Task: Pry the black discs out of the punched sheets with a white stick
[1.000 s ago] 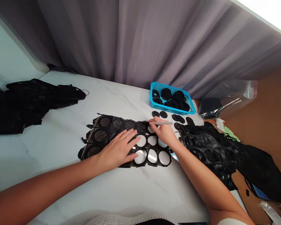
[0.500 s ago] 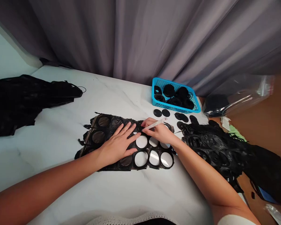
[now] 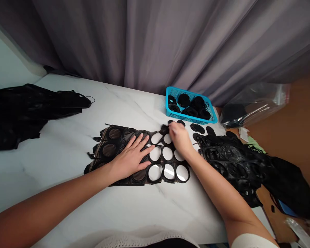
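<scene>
1. The blue basket [image 3: 192,118], right of centre in the upper half of the frame, holds round black pieces [image 3: 184,100], some seemingly stacked.
2. A clear plastic bag [image 3: 267,98] lies at the right, with something dark [image 3: 232,115] inside; what it is cannot be made out.
3. The black sheet [image 3: 162,162] of circles lies flat at the centre of the frame; circles on its left are dark, while several on its right are open holes showing white tabletop.
4. The left hand [image 3: 133,156] is spread wide, palm down, pressing on the middle of the sheet.
5. The right hand [image 3: 179,137] is closed in a narrow pinch on a dark flap [image 3: 164,129] at the sheet's upper edge; blur hides whether it holds anything else.
6. Loose black discs [image 3: 197,128] lie just below the basket, near a heap of black material [image 3: 232,158] at right.
7. Black cloth [image 3: 33,106] covers the left end of the pale, veined table [image 3: 98,206].
8. A grey-purple curtain [image 3: 155,44] fills the top, a pale wall [image 3: 5,51] the upper left, and a brown surface [image 3: 303,106] the right edge.
</scene>
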